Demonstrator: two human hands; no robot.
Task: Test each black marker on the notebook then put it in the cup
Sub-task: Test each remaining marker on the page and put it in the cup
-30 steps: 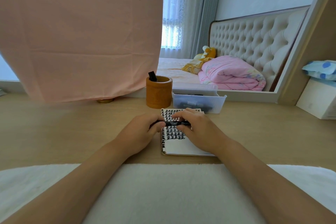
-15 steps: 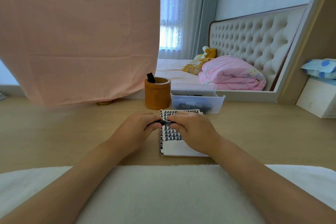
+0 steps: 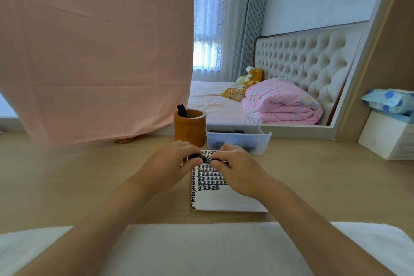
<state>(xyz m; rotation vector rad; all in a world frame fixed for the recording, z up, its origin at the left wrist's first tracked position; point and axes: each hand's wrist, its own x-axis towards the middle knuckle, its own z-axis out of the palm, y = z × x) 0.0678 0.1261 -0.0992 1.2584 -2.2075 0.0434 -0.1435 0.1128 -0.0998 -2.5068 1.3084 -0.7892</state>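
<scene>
A black marker (image 3: 205,159) lies level between both hands, just above the top of the notebook (image 3: 224,197). My left hand (image 3: 168,166) pinches its left end and my right hand (image 3: 237,168) grips its right part. The open notebook page carries rows of black test marks on its upper half. Behind the hands stands a brown cup (image 3: 190,127) with one black marker (image 3: 182,110) sticking out of it. To the cup's right sits a clear plastic bin (image 3: 237,139) with several dark markers inside.
A pink cloth (image 3: 96,47) hangs at the back left over the wooden desk (image 3: 67,177). A white box (image 3: 387,139) with a blue dotted packet stands at the right edge. A white towel (image 3: 201,251) covers the near edge under my forearms.
Both hands have drawn closer together along the marker and shifted slightly left; less of the marker's barrel shows between them now. The camera has tilted a little.
</scene>
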